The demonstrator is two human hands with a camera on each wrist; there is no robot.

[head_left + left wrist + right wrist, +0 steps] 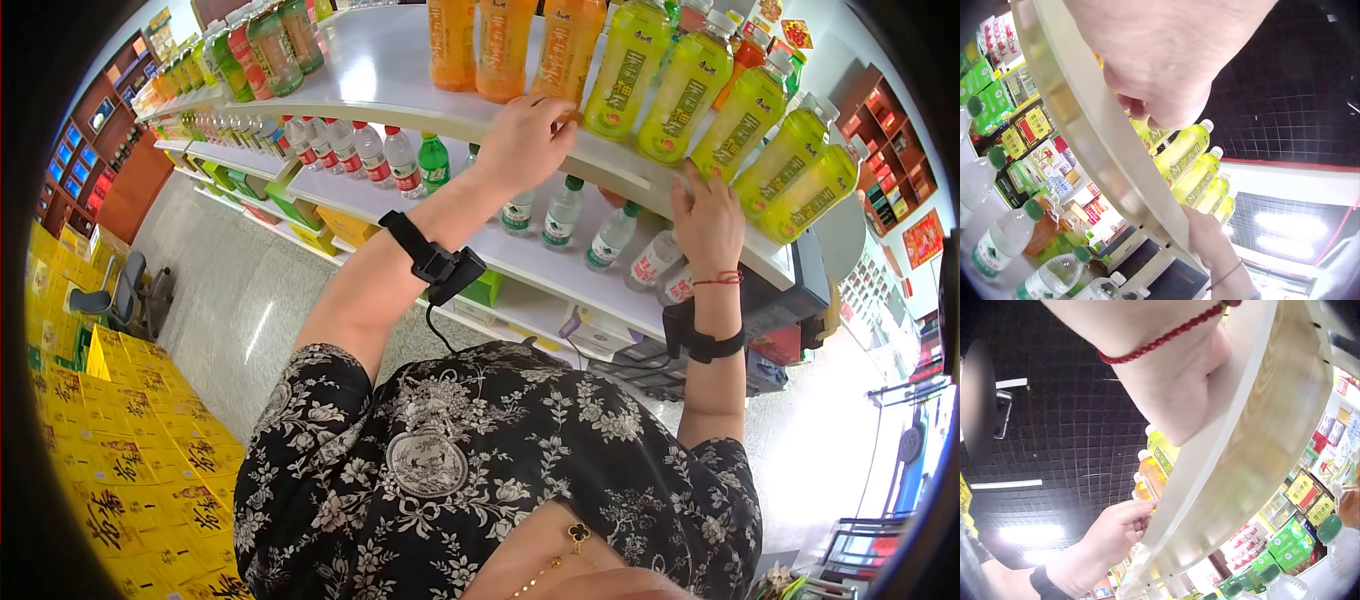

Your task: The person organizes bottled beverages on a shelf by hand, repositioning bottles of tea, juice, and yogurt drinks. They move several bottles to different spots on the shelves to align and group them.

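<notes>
In the head view the left hand (525, 145) rests at the edge of the white upper shelf (370, 85), by the bases of the orange bottles (503, 45). Its fingers are loosely bent, as the right wrist view also shows for the left hand (1110, 537); no held item is visible. The right hand (710, 222) touches the same edge farther right, fingertips in front of the yellow-green bottles (741, 122). Close up, the right hand (1179, 387) hides its own fingers. Both rows of bottles stand upright on the shelf.
Below, clear bottles with green caps (563, 212) and red-capped bottles (371, 157) line a lower shelf. More drinks (272, 50) stand at the upper left. Yellow cartons (130, 460) are stacked at the left, near an office chair (125, 290).
</notes>
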